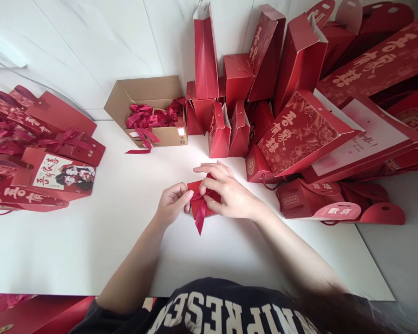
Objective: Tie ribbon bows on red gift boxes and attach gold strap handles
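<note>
A small red gift box [196,187] lies on the white table in front of me, partly covered by my hands. Dark pink ribbon [201,217] crosses its top, and one loose end hangs down toward me. My left hand [174,202] is closed at the box's left side, thumb and forefinger pinching the ribbon. From the right, my right hand [225,190] reaches over the box, with its thumb and forefinger closed on the ribbon near the middle and its other fingers stretched out. Where the ribbon crosses itself is mostly hidden under the fingers.
An open cardboard box [167,135] full of pink ribbon stands against the wall. Red boxes and gift bags [285,134] crowd the right and back. Finished-looking red bags with bows [62,171] stand at the left. The table's front edge [48,294] runs close to my body.
</note>
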A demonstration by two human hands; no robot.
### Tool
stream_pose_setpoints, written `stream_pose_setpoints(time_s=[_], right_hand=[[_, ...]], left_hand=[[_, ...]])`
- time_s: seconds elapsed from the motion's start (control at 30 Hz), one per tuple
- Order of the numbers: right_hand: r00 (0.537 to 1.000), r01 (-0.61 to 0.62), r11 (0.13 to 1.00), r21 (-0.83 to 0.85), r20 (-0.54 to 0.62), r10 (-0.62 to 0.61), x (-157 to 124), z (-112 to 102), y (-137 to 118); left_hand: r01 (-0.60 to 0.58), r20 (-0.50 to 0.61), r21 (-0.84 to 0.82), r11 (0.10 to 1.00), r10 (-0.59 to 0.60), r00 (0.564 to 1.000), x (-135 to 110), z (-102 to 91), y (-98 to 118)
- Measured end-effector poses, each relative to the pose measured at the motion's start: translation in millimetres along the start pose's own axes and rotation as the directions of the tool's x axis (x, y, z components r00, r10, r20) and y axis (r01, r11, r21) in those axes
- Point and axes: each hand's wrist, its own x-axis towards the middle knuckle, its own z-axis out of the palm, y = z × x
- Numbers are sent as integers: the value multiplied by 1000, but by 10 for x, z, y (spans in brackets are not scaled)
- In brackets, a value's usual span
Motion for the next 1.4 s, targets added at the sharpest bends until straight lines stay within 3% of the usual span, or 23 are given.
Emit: stream_pose_setpoints(time_s=[0.3,0.57,0.83,1.0,1.1,1.23,1.3,1.4], right_hand=[[999,-52,999,17,3,52,-8,87,85],[993,-110,986,122,-25,113,-5,148,142],[989,-139,968,207,-25,147,6,145,169],[989,-144,946,289,1,151,4,65,151],[956,-273,890,365,-3,295,-16,-44,176],[862,-496,805,324,74,501,-61,-182,272],[834,-549,770,325,156,529,-83,-216,322],[843,-536,709,458,248,477,-107,-235,370]], left_hand=[[-14,-4,21,1000,14,1000,-2,19,1],[0,-85,-33,999,-3,996,12,75,-51],[43,-122,-121,992,-57,991,33,108,-102],[11,-126,-99,995,-23,992,30,50,-74],[-18,-154,-98,995,2,988,24,-21,-35],[-7,-129,-97,995,-5,992,28,-83,-6],[1,-112,-95,996,-12,994,34,-95,-9],[4,-103,-89,996,-13,995,40,-106,-21]])
